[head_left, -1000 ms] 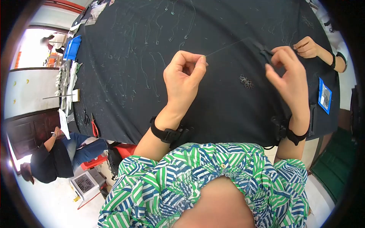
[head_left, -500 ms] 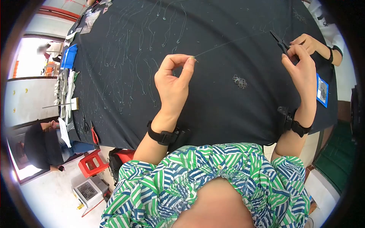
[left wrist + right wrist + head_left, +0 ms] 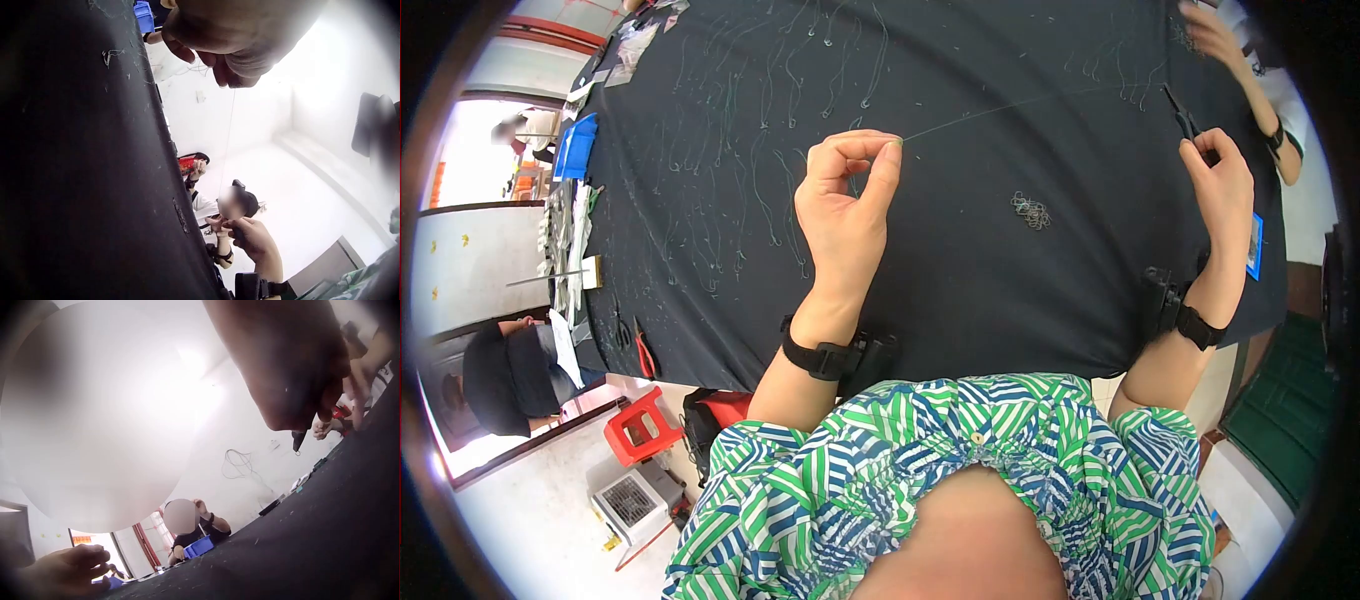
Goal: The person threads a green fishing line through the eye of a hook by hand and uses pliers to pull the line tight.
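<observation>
My left hand (image 3: 845, 195) pinches the end of a thin green line (image 3: 970, 119) between thumb and forefinger, above the black cloth. The line stretches to the right, toward the tip of a dark pointed tool (image 3: 1180, 112). My right hand (image 3: 1225, 190) grips this tool near the table's right side, its tip aimed away from me. In the right wrist view, a tiny loop shows at the tip of the tool (image 3: 299, 441); most of it is hidden by the hand. A small tangled pile of metal hooks (image 3: 1032, 211) lies on the cloth between my hands.
Several lengths of line with hooks (image 3: 765, 120) are spread over the left half of the black cloth (image 3: 970, 290). Red-handled pliers (image 3: 644, 350) and scissors (image 3: 622, 325) lie at the left edge. A blue packet (image 3: 1255, 250) and another person's hand (image 3: 1215, 40) are at right.
My right hand has moved right with the tool, and my left hand slightly left, so they are farther apart. The other person's hand has moved away toward the far right corner.
</observation>
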`<state>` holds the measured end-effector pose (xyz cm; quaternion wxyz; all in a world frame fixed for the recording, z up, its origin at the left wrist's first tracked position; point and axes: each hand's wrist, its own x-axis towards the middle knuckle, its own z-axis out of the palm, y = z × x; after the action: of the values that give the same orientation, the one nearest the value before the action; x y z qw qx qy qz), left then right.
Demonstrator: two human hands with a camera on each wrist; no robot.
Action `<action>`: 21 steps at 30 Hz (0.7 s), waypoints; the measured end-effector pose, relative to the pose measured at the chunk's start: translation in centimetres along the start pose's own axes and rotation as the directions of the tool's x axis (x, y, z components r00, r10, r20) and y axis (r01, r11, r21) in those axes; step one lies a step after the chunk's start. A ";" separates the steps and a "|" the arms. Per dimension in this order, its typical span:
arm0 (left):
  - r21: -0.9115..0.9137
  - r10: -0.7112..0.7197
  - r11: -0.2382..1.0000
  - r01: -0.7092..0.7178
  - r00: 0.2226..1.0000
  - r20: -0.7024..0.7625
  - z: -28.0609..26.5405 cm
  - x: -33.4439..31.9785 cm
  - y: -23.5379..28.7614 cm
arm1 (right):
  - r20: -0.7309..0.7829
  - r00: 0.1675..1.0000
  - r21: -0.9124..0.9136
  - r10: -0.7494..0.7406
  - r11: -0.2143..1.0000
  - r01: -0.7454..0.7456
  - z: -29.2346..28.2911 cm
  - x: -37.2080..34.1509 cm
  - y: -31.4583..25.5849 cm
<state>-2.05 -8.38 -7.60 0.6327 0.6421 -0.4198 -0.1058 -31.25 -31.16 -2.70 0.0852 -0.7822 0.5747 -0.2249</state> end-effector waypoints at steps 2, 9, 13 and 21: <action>-0.009 -0.007 1.000 0.007 1.000 0.007 0.0 -0.1 0.0 | 0.012 1.000 -0.014 0.026 1.000 -0.026 -0.1 0.0 0.1; -0.079 -0.104 0.992 0.102 0.995 -0.012 0.2 -0.3 0.8 | -0.022 0.998 0.028 -0.061 0.998 0.061 0.7 -0.1 0.4; -0.170 -0.197 0.968 0.186 0.979 -0.054 0.0 -0.1 1.5 | 0.177 0.946 0.321 -0.272 0.925 0.205 0.8 -0.9 0.0; -0.349 -0.201 0.926 0.142 0.970 -0.138 -0.5 0.1 0.2 | 0.385 0.886 0.210 -0.257 0.960 0.187 -0.1 -2.0 -1.1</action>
<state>-1.70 -8.02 -7.30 0.7549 0.5657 -0.2817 -0.1753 -30.87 -28.88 -2.71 0.2424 -0.8625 0.4298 -0.1120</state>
